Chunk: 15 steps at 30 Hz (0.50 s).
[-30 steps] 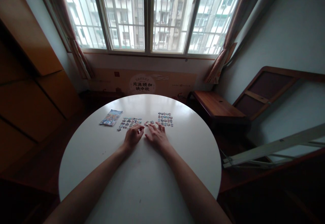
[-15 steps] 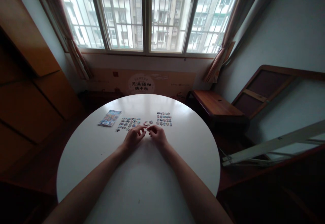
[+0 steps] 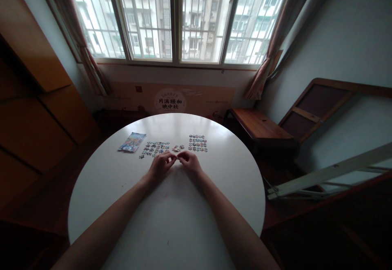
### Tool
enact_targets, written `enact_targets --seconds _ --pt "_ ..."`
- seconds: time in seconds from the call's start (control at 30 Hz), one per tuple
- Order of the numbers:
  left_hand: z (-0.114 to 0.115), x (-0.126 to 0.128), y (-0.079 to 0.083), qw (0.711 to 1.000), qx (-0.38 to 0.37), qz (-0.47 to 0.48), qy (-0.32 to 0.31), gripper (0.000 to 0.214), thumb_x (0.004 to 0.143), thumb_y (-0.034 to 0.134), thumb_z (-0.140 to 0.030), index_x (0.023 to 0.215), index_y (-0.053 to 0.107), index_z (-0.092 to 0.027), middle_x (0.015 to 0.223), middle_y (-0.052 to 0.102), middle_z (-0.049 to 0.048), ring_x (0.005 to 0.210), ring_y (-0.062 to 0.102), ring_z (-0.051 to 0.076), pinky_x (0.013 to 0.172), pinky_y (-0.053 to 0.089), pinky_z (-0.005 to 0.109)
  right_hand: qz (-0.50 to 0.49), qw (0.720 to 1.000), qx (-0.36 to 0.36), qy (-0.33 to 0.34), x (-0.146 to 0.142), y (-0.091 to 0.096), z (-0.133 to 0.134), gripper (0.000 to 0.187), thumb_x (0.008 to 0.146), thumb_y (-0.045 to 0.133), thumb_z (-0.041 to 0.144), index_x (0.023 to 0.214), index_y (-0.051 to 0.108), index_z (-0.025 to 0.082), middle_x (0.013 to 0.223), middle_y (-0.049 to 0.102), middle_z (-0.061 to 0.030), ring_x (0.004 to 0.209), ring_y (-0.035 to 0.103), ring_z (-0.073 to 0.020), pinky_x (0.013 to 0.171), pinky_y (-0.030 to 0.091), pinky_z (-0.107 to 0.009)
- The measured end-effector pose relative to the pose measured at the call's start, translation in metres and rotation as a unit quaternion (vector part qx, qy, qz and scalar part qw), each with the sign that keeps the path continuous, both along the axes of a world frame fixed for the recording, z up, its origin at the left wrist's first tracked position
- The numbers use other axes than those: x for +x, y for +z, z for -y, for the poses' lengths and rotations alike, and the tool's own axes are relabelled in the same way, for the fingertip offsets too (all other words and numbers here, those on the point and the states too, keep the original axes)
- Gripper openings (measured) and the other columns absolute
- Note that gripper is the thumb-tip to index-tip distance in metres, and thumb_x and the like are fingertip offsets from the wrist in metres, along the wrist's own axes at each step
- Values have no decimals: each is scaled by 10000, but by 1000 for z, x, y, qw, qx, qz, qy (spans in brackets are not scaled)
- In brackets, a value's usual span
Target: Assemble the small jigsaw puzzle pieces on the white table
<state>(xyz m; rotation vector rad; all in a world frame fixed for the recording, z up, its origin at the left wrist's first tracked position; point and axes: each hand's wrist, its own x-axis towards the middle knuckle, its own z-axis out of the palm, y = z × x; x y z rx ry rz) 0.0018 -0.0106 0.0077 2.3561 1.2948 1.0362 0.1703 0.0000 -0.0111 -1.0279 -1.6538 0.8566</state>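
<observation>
My left hand (image 3: 161, 165) and my right hand (image 3: 190, 162) meet at the fingertips, just above the near middle of the white round table (image 3: 171, 204). Both are closed in a pinch on a tiny jigsaw puzzle piece (image 3: 178, 158), mostly hidden by the fingers. Right behind the fingertips lies a small heap of puzzle pieces (image 3: 177, 148). Loose pieces in rough rows (image 3: 152, 147) spread out beyond my left hand, partly covered by it. Behind my right hand, a tidier block of pieces (image 3: 198, 143) lies in rows.
A colourful picture sheet or packet (image 3: 132, 142) lies on the table's left. Beyond the table's right edge stands a low wooden bench (image 3: 260, 123). A printed cardboard panel (image 3: 196, 96) leans below the window (image 3: 176, 21). Orange cabinets (image 3: 33, 127) line the left.
My fingertips have come together, closing the small gap between the hands. The right hand's fingers have moved slightly toward the left ones. The laid-out pieces look unchanged.
</observation>
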Motion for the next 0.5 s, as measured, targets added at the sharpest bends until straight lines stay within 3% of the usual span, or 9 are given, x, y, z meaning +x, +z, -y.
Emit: enact_targets --seconds 0.23,0.5 --pt "2 1 2 1000 2 -7 2 154 834 552 -259 879 690 -208 793 643 11 586 555 89 598 434 194 0 1000 -4 -1 0 1 0 126 738 592 230 801 662 147 747 678 -41 681 612 -140 666 483 -257" --pt "3 0 5 999 15 -28 28 194 866 511 -275 899 693 -220 805 626 11 595 548 88 626 423 203 -31 999 -21 17 0 1 1 226 735 630 283 917 648 150 770 686 -53 676 624 -146 627 482 -252"
